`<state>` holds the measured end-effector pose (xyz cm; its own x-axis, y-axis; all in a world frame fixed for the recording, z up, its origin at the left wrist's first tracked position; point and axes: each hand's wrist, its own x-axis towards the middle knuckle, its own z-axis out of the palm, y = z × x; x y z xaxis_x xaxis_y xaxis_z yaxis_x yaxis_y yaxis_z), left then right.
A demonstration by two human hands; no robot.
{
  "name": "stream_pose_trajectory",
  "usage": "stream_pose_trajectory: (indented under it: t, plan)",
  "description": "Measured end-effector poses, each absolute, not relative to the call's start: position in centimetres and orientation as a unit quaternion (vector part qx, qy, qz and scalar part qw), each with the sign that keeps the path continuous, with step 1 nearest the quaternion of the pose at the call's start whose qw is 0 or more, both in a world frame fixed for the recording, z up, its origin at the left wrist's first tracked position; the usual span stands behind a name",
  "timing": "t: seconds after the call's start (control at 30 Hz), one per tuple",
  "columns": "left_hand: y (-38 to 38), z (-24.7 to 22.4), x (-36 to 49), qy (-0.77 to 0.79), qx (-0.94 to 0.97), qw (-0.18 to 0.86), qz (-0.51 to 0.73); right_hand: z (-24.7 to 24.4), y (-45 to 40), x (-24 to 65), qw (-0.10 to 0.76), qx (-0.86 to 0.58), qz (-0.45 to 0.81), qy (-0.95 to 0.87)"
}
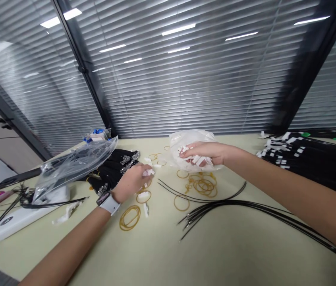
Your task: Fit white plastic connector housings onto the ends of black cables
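My right hand [205, 151] is closed around a bunch of small white plastic connectors [199, 160], at the mouth of a translucent plastic bag [192, 137]. My left hand [132, 179], with a watch on its wrist, is over the table with curled fingers. Small white pieces [148, 172] like those in the right hand show at its fingertips. Yellow rubber bands [205, 186] lie below the bag, and another looped band [130, 217] is near my left wrist. Black cables [212, 205] with bare metal ends stretch under my right forearm.
Black cables with white connectors [284, 149] are piled at the right. On the left are black cables with metal terminals [130, 161], a clear plastic bag [78, 167] and a white device [22, 220]. Window blinds [180, 87] rise behind the table [156, 254].
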<state>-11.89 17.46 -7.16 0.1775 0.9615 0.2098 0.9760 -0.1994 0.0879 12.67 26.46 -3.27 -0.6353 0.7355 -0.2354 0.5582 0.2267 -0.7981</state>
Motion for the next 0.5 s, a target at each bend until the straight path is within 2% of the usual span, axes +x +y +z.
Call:
stream_pose_trajectory:
  t: [0.2,0.5]
  plan:
    - [19.8,-5.9,-13.8,-0.686,-0.717,0.069,-0.104,-5.7,21.9,11.4,0.054,-0.379,0.456,-0.803]
    - [20.0,-7.0,-14.2,-0.699,-0.701,0.09,-0.108,-9.4,20.8,8.2,0.112,-0.395,0.194,-0.891]
